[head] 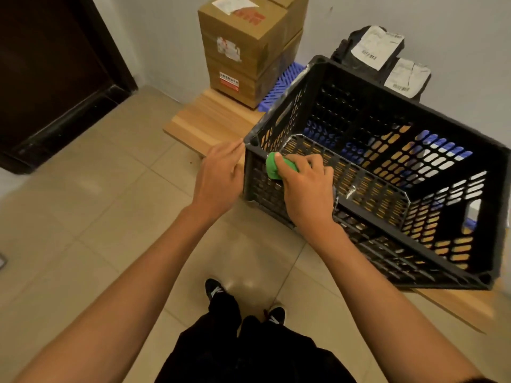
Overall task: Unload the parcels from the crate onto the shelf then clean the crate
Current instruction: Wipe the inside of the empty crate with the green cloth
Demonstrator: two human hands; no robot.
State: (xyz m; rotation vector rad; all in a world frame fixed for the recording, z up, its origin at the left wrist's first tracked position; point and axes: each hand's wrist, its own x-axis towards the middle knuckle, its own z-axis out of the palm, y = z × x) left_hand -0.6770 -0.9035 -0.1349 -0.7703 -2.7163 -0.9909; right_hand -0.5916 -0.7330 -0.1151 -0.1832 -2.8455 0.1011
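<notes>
Now, from your head view, the black crate on the wooden shelf holds no parcels. Your right hand curls round a green cloth, pressed on the near rim. Your left hand, fingers loosely extended, touches the crate's corner. Beyond your fingers, cardboard boxes and black mailer bags sit by the wall.
</notes>
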